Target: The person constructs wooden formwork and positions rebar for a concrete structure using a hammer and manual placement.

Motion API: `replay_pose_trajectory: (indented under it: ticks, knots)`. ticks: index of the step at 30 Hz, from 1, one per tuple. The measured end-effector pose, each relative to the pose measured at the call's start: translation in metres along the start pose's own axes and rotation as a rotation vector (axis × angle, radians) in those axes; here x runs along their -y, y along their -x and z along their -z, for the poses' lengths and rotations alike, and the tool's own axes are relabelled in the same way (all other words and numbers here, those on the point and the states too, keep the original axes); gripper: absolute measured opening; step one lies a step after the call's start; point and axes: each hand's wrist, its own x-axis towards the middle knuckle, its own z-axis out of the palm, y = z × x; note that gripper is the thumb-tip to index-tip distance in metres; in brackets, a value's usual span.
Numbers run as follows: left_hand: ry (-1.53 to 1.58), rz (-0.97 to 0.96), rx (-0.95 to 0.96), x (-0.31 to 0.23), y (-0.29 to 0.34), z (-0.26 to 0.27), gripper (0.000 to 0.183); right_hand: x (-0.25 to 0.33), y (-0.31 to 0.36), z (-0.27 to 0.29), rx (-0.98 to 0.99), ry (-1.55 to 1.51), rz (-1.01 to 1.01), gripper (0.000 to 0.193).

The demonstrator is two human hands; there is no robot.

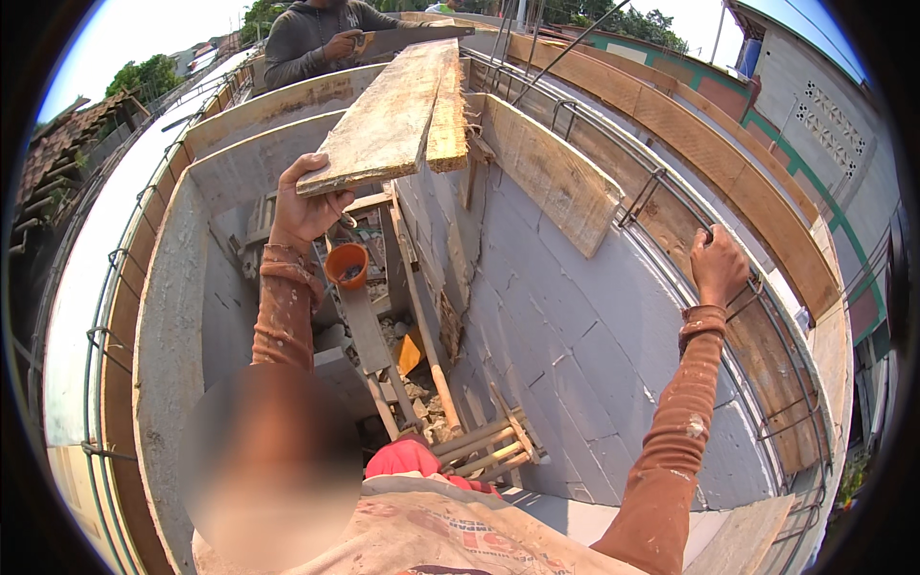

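Note:
My left hand (pixel 309 199) grips the near corner of a pale, rough wooden board (pixel 388 120), thumb on top and fingers beneath. A long split runs along the board's right side, marking off a narrow strip (pixel 447 125). My right hand (pixel 721 264) is closed around the rebar (pixel 661 182) on top of the right wall. At the board's far end, a co-worker's hand (pixel 343 44) holds a handsaw (pixel 422 36), its blade lying across the board.
Below me, an orange bucket (pixel 347 265) stands near a plank, with rubble and wooden poles (pixel 436 369) around it. A grey block wall (pixel 565 355) rises on the right. Formwork boards (pixel 172 316) and rebar border the left. Another board (pixel 551 177) leans against the right wall's top.

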Motion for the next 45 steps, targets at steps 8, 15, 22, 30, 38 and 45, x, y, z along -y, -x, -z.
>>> replay_pose_trajectory:
  ticks: [8,15,22,30,38,45]
  knots:
    - [0.011,0.027,0.038,-0.001,0.001,0.001,0.041,0.001,-0.001,-0.002,-0.003,-0.022,-0.018,0.024]
    - [-0.01,0.015,-0.01,-0.001,0.0,0.0,0.041,-0.001,-0.001,-0.003,-0.005,0.0,0.007,0.024]
    - [-0.003,-0.004,-0.026,0.0,0.001,-0.001,0.043,0.001,-0.001,0.001,0.015,0.015,0.001,0.024]
    - [-0.035,0.024,-0.006,0.0,0.0,-0.004,0.043,0.002,0.0,0.001,0.025,0.019,-0.004,0.024]
    - [-0.013,0.016,-0.05,0.003,0.002,-0.005,0.043,0.001,0.0,-0.002,-0.009,0.012,0.011,0.023]
    - [0.048,-0.019,0.076,0.01,0.003,0.01,0.034,-0.001,0.0,-0.005,-0.014,0.009,0.022,0.022]
